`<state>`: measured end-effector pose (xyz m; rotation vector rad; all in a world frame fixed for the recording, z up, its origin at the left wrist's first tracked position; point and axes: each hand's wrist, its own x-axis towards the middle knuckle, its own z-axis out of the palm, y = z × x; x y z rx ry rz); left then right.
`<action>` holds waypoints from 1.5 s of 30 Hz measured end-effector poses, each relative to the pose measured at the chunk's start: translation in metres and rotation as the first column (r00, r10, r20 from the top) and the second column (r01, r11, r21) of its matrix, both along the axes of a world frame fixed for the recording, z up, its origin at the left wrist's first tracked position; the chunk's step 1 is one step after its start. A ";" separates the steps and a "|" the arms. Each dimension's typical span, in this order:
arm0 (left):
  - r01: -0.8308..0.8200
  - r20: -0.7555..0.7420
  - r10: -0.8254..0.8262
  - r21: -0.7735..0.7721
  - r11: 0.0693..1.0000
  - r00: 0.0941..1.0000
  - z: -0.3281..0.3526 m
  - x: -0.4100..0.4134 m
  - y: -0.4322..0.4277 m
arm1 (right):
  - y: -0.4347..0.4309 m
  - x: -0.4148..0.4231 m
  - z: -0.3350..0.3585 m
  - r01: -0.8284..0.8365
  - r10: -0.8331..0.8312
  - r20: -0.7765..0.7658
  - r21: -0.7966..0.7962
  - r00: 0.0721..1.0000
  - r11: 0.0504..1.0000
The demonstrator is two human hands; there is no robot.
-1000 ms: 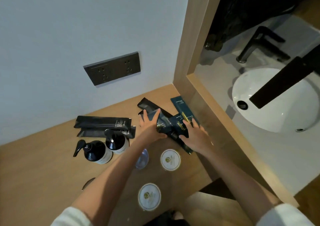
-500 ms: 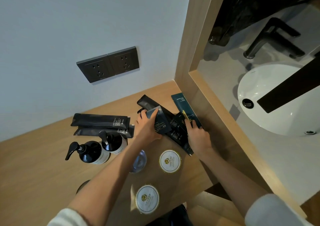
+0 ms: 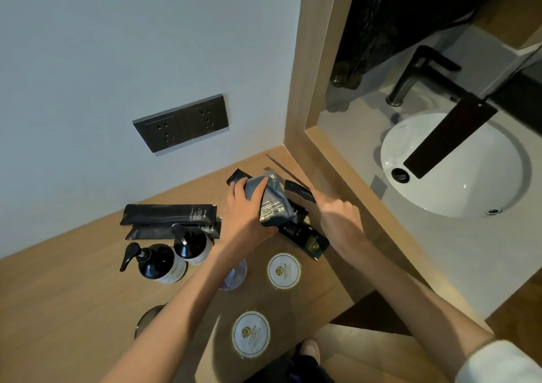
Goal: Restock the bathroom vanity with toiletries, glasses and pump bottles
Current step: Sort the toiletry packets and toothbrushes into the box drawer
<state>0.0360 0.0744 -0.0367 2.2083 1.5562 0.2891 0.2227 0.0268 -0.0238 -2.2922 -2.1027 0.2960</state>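
Observation:
My left hand grips a grey toiletry packet, lifted above a pile of dark sachets near the shelf's back corner. My right hand pinches a thin dark sachet, held edge-on and pointing up toward the corner. Two long black sachets lie stacked to the left. In front of them stand two black pump bottles. Two glasses with round paper lids stand near the front. A clear glass is partly hidden under my left forearm.
The wooden shelf meets a white wall with a dark double socket. A wooden frame on the right borders the counter with a white basin and black tap. A round dark object peeks from under my left arm.
My left hand has raised the grey packet off the pile. My right hand has picked up a thin sachet and lifted it off the shelf.

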 end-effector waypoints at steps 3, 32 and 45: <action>-0.011 0.057 0.009 0.050 0.999 0.998 0.025 -0.001 -0.012 | -0.010 0.006 0.033 -0.021 0.019 0.031 0.079 0.999 0.997; 0.249 -0.018 -0.248 0.040 0.968 0.968 0.097 0.360 -0.241 | -0.295 0.365 0.121 0.217 -0.300 0.265 0.300 0.917 0.929; 0.311 -0.018 -0.311 0.063 0.948 0.950 0.085 0.566 -0.195 | -0.279 0.560 0.114 0.298 -0.395 0.175 0.409 0.902 0.862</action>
